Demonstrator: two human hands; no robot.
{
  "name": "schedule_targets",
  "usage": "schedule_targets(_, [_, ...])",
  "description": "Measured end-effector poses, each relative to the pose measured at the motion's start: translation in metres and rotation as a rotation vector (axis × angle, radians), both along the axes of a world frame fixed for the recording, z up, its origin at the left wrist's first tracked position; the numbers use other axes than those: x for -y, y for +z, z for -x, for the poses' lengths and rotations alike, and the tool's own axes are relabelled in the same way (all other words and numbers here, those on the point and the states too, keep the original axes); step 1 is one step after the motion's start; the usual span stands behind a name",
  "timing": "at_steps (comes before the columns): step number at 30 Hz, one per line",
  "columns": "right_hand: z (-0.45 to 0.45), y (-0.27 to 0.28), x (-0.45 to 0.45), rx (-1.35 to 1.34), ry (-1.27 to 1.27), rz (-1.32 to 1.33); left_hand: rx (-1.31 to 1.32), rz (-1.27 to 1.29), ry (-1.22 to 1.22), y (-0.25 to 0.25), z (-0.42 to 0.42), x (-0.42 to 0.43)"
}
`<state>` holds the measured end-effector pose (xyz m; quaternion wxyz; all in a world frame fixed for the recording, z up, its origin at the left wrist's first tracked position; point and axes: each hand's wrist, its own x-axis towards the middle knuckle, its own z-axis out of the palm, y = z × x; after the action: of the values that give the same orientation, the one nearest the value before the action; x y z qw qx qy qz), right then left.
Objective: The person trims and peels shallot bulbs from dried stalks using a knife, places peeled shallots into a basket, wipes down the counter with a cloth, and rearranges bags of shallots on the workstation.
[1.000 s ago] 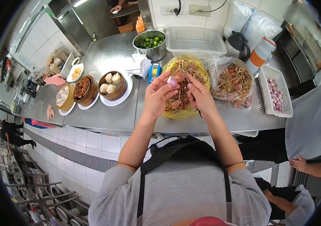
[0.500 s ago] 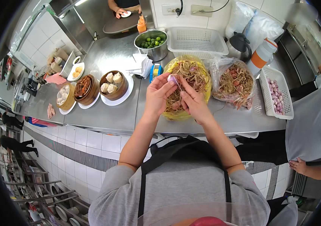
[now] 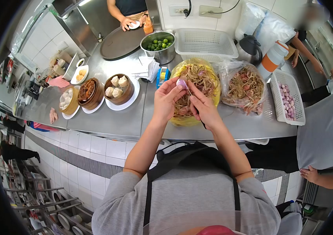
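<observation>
Between its fingertips my left hand (image 3: 167, 98) pinches a purple shallot (image 3: 181, 83). My right hand (image 3: 203, 105) is closed on a small knife (image 3: 190, 91), whose thin blade is at the shallot's right side; its dark handle end shows under the palm. Both hands are over a yellow bag (image 3: 216, 84) full of dry roots and peels. A clear bag (image 3: 244, 87) of similar scraps lies to the right. Further right, a white basket (image 3: 301, 111) has several purple shallots (image 3: 288, 102) in it.
Steamer baskets (image 3: 119, 89) of food stand on plates at the left. Behind are a pot (image 3: 166, 53) of green limes, a white basket (image 3: 207, 55), a blue tape dispenser (image 3: 163, 77) and a jug (image 3: 248, 50). One person holds a round tray (image 3: 122, 43); another stands at the right (image 3: 323, 129).
The shallot's peel has come away from around the blade, and my right hand has shifted slightly. Across the counter, a person has come closer with the round tray, now on the counter.
</observation>
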<state>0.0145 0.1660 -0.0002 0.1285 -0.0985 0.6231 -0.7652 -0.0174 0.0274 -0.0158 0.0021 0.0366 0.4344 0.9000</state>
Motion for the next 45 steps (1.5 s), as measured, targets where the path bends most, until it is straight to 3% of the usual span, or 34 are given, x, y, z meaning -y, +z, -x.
schedule_targets(5, [0.002,0.001,0.000,0.111,-0.038,0.071,-0.030,0.020,-0.054,0.004,-0.003,0.001])
schedule_targets(11, [0.007,0.000,0.000,0.041,-0.025,-0.034,-0.045,-0.038,-0.083,0.003,-0.003,0.005])
schedule_targets(25, [0.012,-0.003,-0.010,0.079,-0.074,0.010,-0.014,-0.078,-0.163,-0.002,-0.003,0.016])
schedule_targets(31, [0.012,-0.005,-0.016,0.026,-0.123,0.026,-0.012,-0.226,-0.158,-0.001,-0.002,0.018])
schedule_targets(35, [0.011,-0.006,-0.005,-0.161,-0.074,-0.102,-0.046,-0.091,-0.054,-0.006,0.000,0.016])
schedule_targets(38, [0.011,0.003,-0.010,-0.048,0.039,-0.273,-0.067,0.062,0.006,-0.004,0.000,0.014])
schedule_targets(42, [0.009,0.005,-0.004,-0.049,0.010,-0.307,-0.052,0.128,0.044,-0.002,0.001,0.013])
schedule_targets(45, [0.005,0.010,0.002,-0.044,0.018,-0.146,-0.041,0.124,0.040,0.000,0.001,0.011])
